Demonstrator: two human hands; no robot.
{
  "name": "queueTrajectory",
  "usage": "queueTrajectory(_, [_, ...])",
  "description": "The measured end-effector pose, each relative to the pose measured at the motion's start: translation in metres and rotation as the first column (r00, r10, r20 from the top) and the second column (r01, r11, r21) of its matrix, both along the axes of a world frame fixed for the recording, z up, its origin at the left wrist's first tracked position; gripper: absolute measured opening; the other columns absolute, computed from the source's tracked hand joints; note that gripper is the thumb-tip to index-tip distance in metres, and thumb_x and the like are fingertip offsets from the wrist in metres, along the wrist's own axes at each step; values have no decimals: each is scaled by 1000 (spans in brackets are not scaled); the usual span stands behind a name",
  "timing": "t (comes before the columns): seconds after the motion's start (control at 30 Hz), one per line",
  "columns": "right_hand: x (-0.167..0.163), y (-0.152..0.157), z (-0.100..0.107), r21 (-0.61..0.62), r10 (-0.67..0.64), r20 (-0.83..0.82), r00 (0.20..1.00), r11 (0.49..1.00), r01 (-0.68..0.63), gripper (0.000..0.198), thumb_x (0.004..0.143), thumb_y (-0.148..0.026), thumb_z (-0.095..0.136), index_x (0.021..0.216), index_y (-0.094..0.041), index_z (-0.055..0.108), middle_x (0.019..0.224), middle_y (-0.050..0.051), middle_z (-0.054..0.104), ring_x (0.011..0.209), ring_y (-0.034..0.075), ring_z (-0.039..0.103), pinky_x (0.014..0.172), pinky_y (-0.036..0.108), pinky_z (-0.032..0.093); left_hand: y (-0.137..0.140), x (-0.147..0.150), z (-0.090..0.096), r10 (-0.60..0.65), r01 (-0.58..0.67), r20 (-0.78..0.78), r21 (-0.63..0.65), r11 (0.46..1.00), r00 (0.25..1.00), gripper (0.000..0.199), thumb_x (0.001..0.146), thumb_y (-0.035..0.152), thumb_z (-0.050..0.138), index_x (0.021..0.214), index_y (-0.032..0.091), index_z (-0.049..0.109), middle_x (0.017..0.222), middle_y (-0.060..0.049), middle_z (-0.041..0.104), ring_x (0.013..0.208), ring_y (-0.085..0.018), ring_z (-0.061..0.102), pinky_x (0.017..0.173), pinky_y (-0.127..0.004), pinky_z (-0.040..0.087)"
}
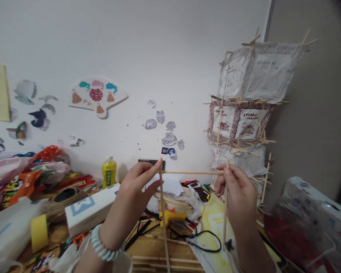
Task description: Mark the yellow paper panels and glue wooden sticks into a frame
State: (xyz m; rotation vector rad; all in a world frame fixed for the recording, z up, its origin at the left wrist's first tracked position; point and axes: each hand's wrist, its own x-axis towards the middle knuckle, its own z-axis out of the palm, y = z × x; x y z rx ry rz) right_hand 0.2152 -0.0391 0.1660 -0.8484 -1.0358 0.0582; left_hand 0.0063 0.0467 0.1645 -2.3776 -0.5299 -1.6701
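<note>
Three thin wooden sticks are joined in a U-shaped frame open at the bottom, raised above the table. Its crossbar stick (191,172) runs level between my hands. My left hand (138,185) is closed at the left corner, index finger and thumb against the top of the left upright stick (164,223). At the other corner, my right hand (240,189) pinches the right upright stick (225,216) near its upper end, where the crossbar meets it. Behind and below the frame lies a yellow glue gun (173,217) with a black cord (213,250).
A tall lantern-like tower of sticks and patterned paper (235,121) stands at the right against the wall. On the left are a white box (92,206), a yellow tape roll (39,233), twine (64,204) and a yellow-green bottle (109,172). Loose sticks (165,261) lie along the front.
</note>
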Motion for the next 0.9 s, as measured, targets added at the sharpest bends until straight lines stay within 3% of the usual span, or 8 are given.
queueTrajectory(0.9, [-3, -6, 3, -20, -41, -4, 999, 999, 41, 24, 87, -40, 53, 83, -17, 60, 44, -6, 47, 43, 10, 41, 46, 21, 35, 0, 4, -3, -26, 26, -1, 7, 1000, 1000, 58, 84, 8, 54, 136, 31, 40, 97, -4, 53, 86, -16, 52, 73, -32, 46])
